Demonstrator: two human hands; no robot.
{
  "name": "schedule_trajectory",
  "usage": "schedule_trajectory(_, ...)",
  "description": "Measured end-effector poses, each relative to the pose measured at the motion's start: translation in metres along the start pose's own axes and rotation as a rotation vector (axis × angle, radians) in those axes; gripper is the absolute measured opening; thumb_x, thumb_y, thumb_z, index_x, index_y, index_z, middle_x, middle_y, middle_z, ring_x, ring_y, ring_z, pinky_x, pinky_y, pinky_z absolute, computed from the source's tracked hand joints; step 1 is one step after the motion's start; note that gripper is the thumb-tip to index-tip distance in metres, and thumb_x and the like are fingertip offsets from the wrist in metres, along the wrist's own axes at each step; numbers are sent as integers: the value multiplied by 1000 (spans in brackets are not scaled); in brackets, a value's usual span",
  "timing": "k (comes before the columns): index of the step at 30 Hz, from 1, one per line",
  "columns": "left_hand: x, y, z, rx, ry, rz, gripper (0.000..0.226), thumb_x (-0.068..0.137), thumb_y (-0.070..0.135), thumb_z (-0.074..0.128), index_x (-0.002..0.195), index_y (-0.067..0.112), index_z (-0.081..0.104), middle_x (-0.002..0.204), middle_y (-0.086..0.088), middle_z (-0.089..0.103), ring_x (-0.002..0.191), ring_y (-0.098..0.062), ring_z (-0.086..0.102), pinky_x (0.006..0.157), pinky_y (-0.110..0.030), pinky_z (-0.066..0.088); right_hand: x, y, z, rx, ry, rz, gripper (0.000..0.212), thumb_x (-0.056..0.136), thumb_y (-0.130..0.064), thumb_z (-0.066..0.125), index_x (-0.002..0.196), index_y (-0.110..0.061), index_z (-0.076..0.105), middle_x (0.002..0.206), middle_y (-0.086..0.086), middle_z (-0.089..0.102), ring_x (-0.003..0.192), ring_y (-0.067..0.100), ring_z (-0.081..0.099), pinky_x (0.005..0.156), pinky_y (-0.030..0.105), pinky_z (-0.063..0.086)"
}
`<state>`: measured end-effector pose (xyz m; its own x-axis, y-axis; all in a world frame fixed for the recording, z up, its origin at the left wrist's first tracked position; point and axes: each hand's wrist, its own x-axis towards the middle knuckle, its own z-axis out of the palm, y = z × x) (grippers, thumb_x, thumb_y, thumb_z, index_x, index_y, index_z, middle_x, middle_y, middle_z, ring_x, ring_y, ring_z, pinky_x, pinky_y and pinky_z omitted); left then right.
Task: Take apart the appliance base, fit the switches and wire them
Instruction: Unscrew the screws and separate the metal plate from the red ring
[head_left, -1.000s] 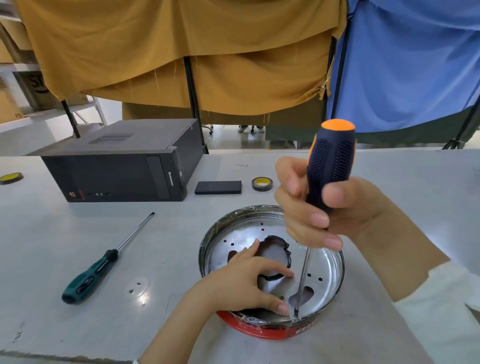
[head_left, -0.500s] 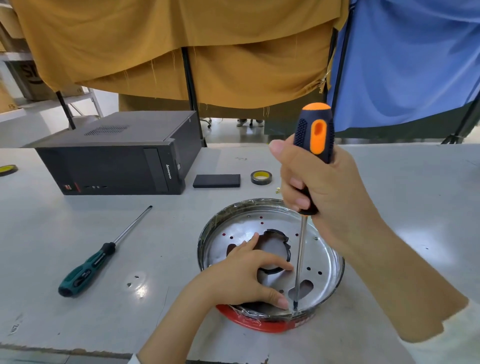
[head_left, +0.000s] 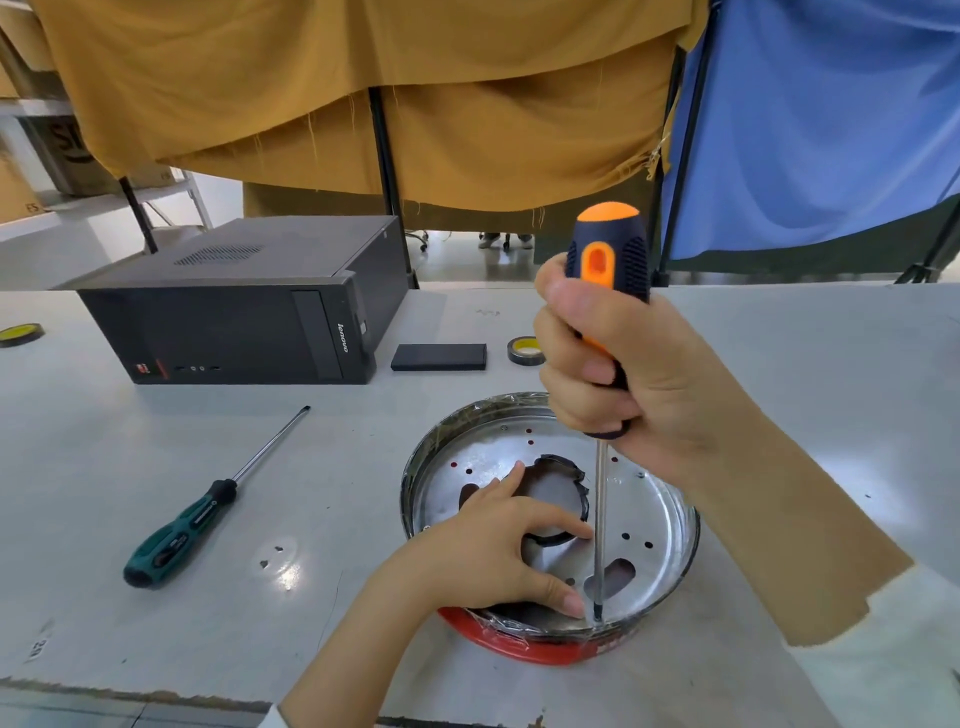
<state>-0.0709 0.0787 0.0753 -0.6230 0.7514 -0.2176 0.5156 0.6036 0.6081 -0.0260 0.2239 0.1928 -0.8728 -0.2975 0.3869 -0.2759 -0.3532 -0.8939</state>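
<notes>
A: Vs a sec ago, the right hand (head_left: 618, 358) has shifted its grip on the orange-black screwdriver (head_left: 605, 332): it was a loose fingertip hold w/ the handle's butt turned away, now it's a full fist round the handle and the orange inset faces the cam. Shaft has gone closer to upright. Tip is in the same spot.

B: Where's the tip?

A: Down at the near rim of the appliance base (head_left: 660, 525), just beside the left thumb.

B: And the base?

A: Round metal pan w/ a red lower edge, on the table (head_left: 156, 467) in front of the person, near edge. Holes in the floor, big ragged cutout in the middle.

B: Left hand (head_left: 488, 551)?

A: Resting on the pan floor, fingers spread and bent over the cutout, thumb pressed down by the tip. Not clasping anything.

B: Other stuff?

A: Green screwdriver (head_left: 192, 519) lying to the left, well apart. Behind: black PC case (head_left: 244, 312), black slab (head_left: 439, 357), tape roll (head_left: 525, 349).
</notes>
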Motion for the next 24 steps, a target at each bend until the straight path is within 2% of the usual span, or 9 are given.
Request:
schedule_trajectory(4,1,-1,0,15,0,7,60,72,58,75,125,59,45,152,12,37,147,-7,-15,117,-44,11,-14,4,17,-217,514,-254,21,84,-20,63,81,-10,45,58,11,26,37,10,27,37,17,28)
schedule_trajectory(6,0,-1,0,12,7,5,62,71,58,75,125,59,44,153,16,35,147,-5,-13,117,-42,11,-17,3,13,-253,563,-266,23,84,-21,64,79,-10,45,57,9,29,37,12,29,38,19,30)
schedule_trajectory(8,0,0,-1,8,5,3,61,71,58,75,125,59,46,153,17,34,147,-4,-13,118,-43,12,-16,-3,3,-216,373,-186,19,84,-19,66,77,-15,48,55,2,37,36,12,32,40,21,32)
schedule_trajectory(10,0,2,-1,3,2,-7,62,70,59,76,125,60,46,156,12,30,148,-7,-11,118,-45,14,-10,-10,-10,-101,-3,-50,15,81,-18,71,83,-17,55,58,-2,45,39,11,40,43,23,38)
schedule_trajectory(13,-1,5,-2,-2,10,-21,62,69,58,77,123,61,47,155,7,25,147,-17,7,116,-47,23,0,-15,-16,159,-485,118,25,79,-21,75,89,-10,55,59,0,52,42,12,49,44,24,43)
schedule_trajectory(15,-2,6,-2,-4,14,-21,61,69,58,77,123,60,48,153,3,28,146,-21,10,115,-47,25,4,-14,-14,266,-558,184,24,82,-18,71,81,-9,49,51,-1,44,35,12,41,38,20,34)
schedule_trajectory(18,-2,5,-2,-14,9,-31,64,70,57,77,125,61,45,160,-1,20,149,-13,-10,118,-48,17,0,-10,-9,131,-308,141,24,83,-16,63,71,-16,42,46,-8,37,31,6,28,36,14,21)
schedule_trajectory(22,0,2,-1,2,-4,-28,64,71,58,76,126,60,45,157,5,29,147,-8,-16,118,-49,15,-15,-3,11,-168,302,-110,24,84,-19,60,66,-20,44,46,-5,32,34,9,25,36,16,25)
schedule_trajectory(24,1,1,0,14,-7,-21,63,71,59,75,126,60,45,156,7,31,147,-8,-16,118,-48,13,-18,1,19,-233,485,-204,23,85,-19,62,71,-16,44,48,-4,33,35,10,26,36,18,27)
